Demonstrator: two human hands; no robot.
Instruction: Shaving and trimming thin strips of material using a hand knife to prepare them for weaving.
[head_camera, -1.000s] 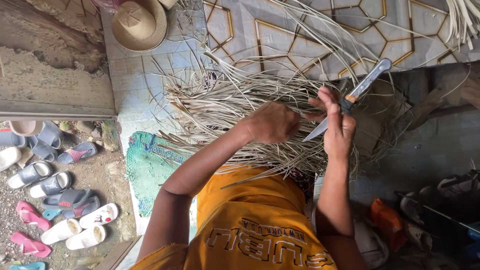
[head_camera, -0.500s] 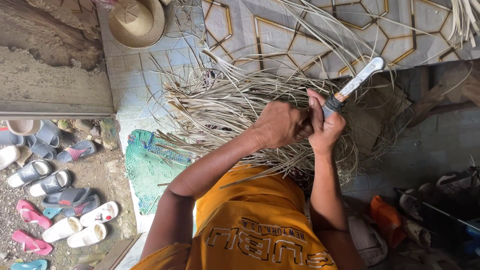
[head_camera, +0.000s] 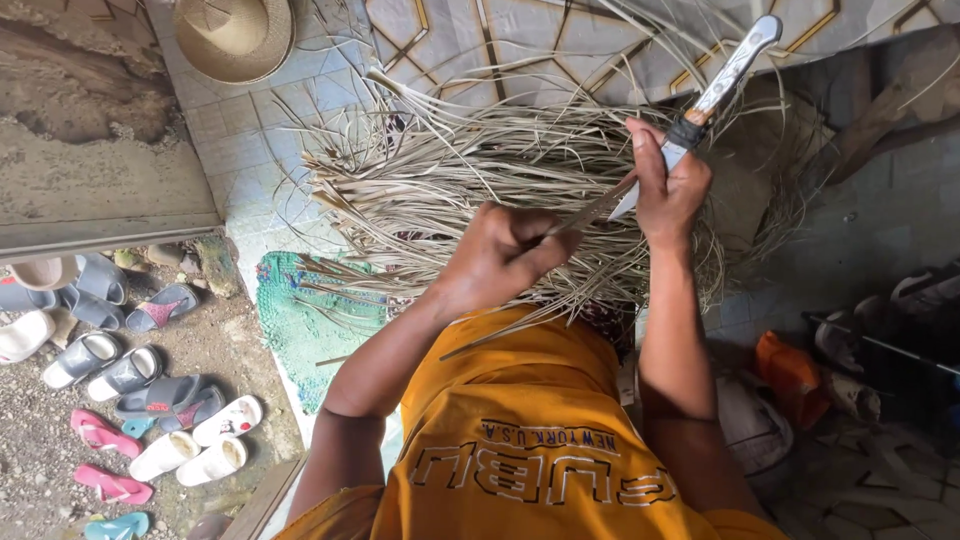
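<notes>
Tiled floor beneath a heap of dried palm strips (head_camera: 480, 170), where the left hand (head_camera: 500, 255) pinches one strip taut so the right hand (head_camera: 668, 190), gripping a knife (head_camera: 715, 85), can split it.

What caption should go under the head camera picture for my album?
Left hand pinches a dried leaf strip while right hand holds a knife over a heap of strips.
</notes>
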